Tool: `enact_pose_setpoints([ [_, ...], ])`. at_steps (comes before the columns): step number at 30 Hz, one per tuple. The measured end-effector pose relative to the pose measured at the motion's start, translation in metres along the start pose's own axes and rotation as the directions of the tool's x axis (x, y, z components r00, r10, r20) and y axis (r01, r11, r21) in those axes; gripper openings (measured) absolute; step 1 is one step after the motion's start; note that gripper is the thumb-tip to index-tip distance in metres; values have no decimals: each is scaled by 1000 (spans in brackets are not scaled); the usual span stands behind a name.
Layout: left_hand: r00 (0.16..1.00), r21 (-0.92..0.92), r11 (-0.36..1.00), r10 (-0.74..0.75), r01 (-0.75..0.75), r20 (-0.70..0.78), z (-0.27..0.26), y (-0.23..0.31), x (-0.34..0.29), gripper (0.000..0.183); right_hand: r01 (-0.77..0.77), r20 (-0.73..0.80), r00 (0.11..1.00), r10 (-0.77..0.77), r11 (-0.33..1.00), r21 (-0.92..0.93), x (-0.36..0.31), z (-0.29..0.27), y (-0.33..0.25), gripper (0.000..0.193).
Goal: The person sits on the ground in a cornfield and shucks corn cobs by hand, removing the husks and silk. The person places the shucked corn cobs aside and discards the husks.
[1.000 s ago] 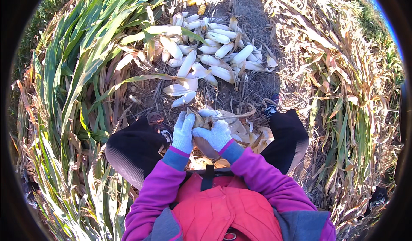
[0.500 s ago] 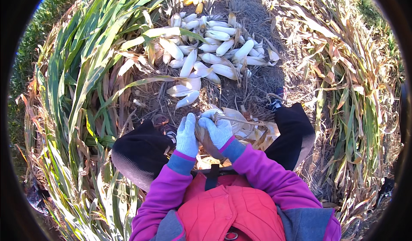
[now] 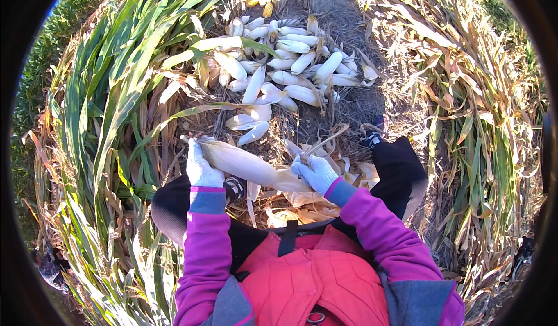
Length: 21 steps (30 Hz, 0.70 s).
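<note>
An ear of corn (image 3: pixel 244 164), still in pale husk, stretches between my two gloved hands in front of my lap. My left hand (image 3: pixel 202 166) is closed around its left end. At the other end, my right hand (image 3: pixel 315 173) grips pale husk leaves (image 3: pixel 288 181) drawn out from the ear, and a dry stalk-like strip (image 3: pixel 331 137) sticks up past the fingers. Loose dry husks (image 3: pixel 290 212) lie on the ground between my legs, below the ear.
Ahead lies a pile of pale husked ears (image 3: pixel 285 64), with a few bare yellow cobs (image 3: pixel 261 0) beyond it. Cut green corn stalks (image 3: pixel 110 105) are heaped on my left, drier stalks (image 3: pixel 465 111) on my right. My bent knees frame the husks.
My hands have moved apart, the left outward to the left and the right to the right. The ear now lies exposed between them, with husk pulled out at its right end.
</note>
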<state>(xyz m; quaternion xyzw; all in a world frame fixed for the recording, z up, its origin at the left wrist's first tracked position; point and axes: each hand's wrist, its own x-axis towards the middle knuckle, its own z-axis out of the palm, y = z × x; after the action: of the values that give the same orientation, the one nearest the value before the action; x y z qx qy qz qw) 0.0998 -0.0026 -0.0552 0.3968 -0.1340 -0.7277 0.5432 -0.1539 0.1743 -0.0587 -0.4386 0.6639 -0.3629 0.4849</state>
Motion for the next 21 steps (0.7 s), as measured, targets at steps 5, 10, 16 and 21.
enact_pose_setpoints([
  [5, 999, -64, 997, 45, -47, -30, 8, 16, 11, 33, -80, -5, 997, 81, 977, -199, 11, 1, 68, 49],
  [10, 998, -29, 998, 61, -61, 12, 0, 20, 7, 37, 158, 134, 984, -119, 930, -331, 12, 2, -6, 88],
  [16, 973, 14, 1000, 2, -6, 231, 49, 14, -34, 41, 7, 296, 953, 60, 976, -219, 23, 32, -6, 70],
  [21, 932, 165, 978, 63, -130, 357, 70, 28, -50, 43, -61, 258, 962, 88, 992, -111, 14, 52, 6, 70],
])
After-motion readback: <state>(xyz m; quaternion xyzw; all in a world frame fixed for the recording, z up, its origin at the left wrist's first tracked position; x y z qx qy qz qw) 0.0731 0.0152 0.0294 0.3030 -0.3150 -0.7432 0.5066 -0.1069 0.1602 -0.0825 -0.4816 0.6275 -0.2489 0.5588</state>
